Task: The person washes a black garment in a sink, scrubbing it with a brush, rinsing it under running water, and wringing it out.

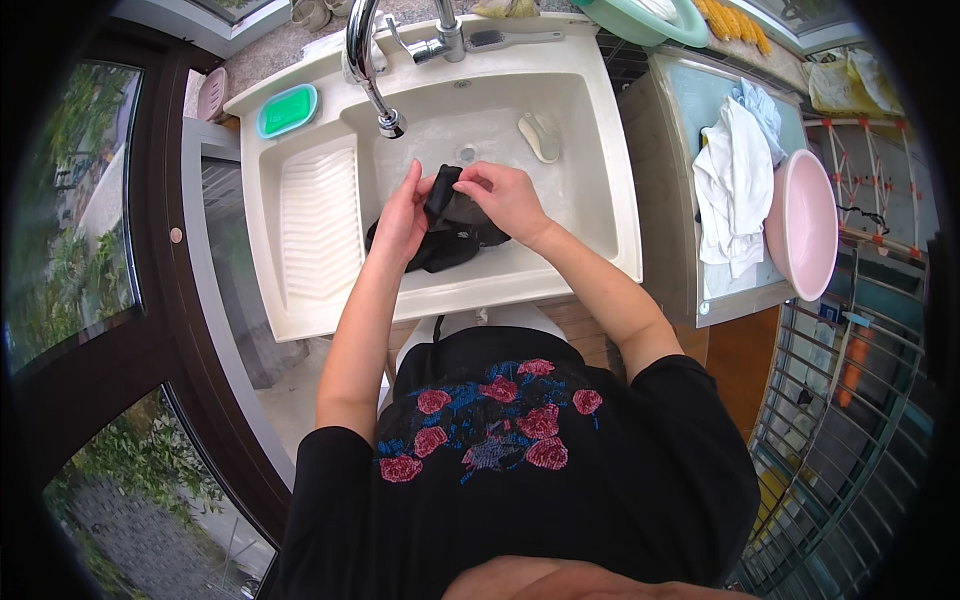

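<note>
Both my hands are over the basin of a white laundry sink [450, 298], holding a raised part of a black cloth garment [444, 251]. My left hand [405, 214] supports the folded black cloth along its fingers. From the other side, my right hand [504, 196] pinches its upper edge between thumb and fingers. The rest of the garment lies bunched in the basin below. Above my hands hangs the spout of a chrome faucet [391, 122]. A green bar of soap [288, 111] sits in a light blue soap dish [311, 90] on the sink's upper left corner.
The ribbed washboard [319, 225] is at the basin's left. A pale scoop-like object [539, 138] lies inside the basin at right. Behind the faucet rests a grey brush [514, 39]. White cloths [733, 187] and a pink basin [802, 225] are on the right-hand cabinet.
</note>
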`<state>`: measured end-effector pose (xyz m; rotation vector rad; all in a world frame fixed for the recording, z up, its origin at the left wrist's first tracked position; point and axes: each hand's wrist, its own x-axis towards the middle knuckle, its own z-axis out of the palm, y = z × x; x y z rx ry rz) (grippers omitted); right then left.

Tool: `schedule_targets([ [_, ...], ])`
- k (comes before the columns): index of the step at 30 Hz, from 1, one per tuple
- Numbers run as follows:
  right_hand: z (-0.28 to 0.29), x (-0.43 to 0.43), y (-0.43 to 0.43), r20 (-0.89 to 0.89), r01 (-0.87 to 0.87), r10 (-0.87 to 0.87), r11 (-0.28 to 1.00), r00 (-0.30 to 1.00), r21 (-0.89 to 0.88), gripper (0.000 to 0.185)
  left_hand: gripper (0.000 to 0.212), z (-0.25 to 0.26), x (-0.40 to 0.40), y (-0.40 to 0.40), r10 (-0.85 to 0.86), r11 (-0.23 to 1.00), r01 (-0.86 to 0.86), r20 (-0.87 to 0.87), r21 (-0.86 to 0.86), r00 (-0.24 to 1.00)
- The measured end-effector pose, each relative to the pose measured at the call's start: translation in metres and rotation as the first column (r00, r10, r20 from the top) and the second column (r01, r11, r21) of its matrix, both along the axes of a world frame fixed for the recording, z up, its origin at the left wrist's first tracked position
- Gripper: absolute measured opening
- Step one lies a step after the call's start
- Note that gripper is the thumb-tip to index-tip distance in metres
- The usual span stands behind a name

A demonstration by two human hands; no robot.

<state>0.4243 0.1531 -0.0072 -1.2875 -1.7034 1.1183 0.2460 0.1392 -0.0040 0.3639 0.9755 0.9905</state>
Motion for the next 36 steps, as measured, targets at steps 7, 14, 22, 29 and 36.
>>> schedule_targets([
  [7, 0.016, 0.010, 0.023, -0.246, -0.125, 0.052, 0.948, 0.968, -0.292, 0.018, 0.047, 0.005, -0.014, -0.008, -0.128, 0.992, 0.128, 0.009, -0.021, 0.992],
  [14, 0.024, -0.004, 0.071, -0.186, -0.434, 0.408, 0.892, 0.894, -0.129, 0.017, 0.026, 0.023, 0.011, -0.014, -0.337, 0.861, 0.471, -0.479, 0.193, 0.811],
  [22, -0.010, 0.015, 0.056, 0.107, -0.651, 0.753, 0.622, 0.649, -0.434, 0.031, 0.016, 0.040, 0.013, -0.045, 0.167, 0.550, 0.647, -0.829, 0.527, 0.534],
  [29, -0.058, 0.057, 0.028, 0.292, -0.530, 0.759, 0.626, 0.581, -0.572, 0.032, 0.014, -0.015, -0.018, -0.091, -0.250, 0.709, 0.704, -0.915, 0.051, 0.318],
  [36, -0.205, 0.049, 0.034, 0.314, -0.179, 0.391, 0.826, 0.865, -0.534, 0.120, 0.085, -0.108, -0.062, -0.050, 0.092, 0.719, 0.675, -0.939, -0.167, -0.330],
])
